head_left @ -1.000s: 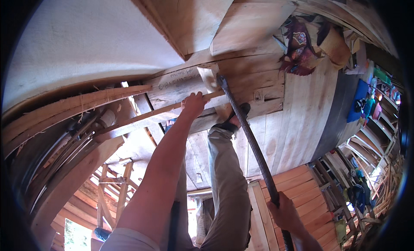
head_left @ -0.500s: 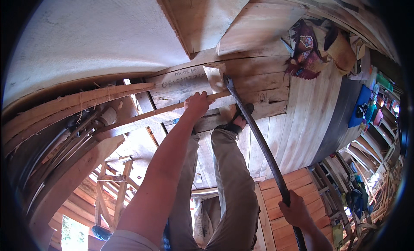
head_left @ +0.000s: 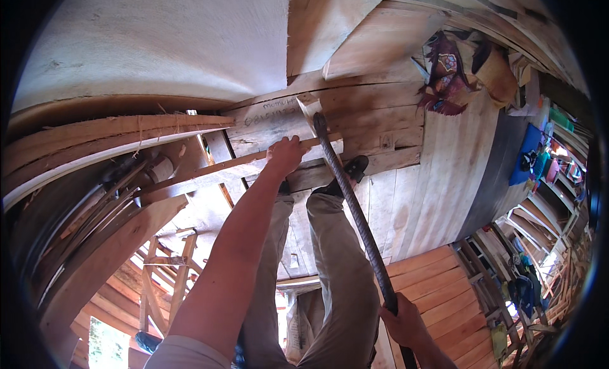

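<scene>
My left hand (head_left: 285, 156) is closed around a long narrow wooden batten (head_left: 219, 175), near its right end. In my right hand (head_left: 405, 322) is the lower part of a long ribbed black crowbar (head_left: 358, 212). The bar slants up and to the left, crossing in front of the batten's end. Its hooked head lies against or just in front of a short pale piece of wood (head_left: 308, 105); contact cannot be made out. Behind these are rough planks (head_left: 374, 118) with handwriting on one of them. My shoes (head_left: 333, 186) stand just below the batten.
Large pale boards (head_left: 158, 45) lean across the top left. More long timbers (head_left: 114, 135) run along the left side, above a wooden trestle (head_left: 168, 262). At the upper right lies a dark red patterned cloth (head_left: 447, 77). Stacked wood and a blue item (head_left: 525, 156) line the right.
My right hand and the crowbar have moved left, and the bar's head has shifted left along the short pale wood. My left hand keeps its hold on the batten, slightly farther left.
</scene>
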Available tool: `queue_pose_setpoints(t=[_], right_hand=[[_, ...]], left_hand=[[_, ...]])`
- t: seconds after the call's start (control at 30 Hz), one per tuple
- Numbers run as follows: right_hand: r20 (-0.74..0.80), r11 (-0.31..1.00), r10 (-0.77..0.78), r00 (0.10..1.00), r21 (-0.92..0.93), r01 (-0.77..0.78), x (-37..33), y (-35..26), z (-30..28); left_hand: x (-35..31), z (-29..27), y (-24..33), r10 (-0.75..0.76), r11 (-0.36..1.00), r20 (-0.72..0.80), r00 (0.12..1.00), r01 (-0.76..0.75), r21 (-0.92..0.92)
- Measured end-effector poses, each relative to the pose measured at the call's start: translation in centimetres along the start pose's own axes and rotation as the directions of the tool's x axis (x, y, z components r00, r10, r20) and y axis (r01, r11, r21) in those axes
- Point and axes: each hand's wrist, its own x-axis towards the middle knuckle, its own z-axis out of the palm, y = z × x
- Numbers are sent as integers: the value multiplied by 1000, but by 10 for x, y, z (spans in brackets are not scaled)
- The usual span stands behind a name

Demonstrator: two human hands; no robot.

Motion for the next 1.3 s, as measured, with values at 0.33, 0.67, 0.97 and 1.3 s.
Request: queue_pose_setpoints(t=[0.33,0.67,0.97,1.3], right_hand=[[-2,980,72,997,-186,-71,-11,-24,-67],[19,960,45,999,-279,-38,-17,-50,-93],[-36,962,-54,998,-269,42,10,10,-64],[-43,967,-41,998,-254,28,15,16,-56]], left_hand=[[1,1,-2,-10,1000,-87,996,9,-13],[11,13,-18,-51,999,-77,996,49,-20],[-4,-13,-13,-112,992,16,994,113,-53],[-2,-13,-17,-12,998,-5,1000,13,64]])
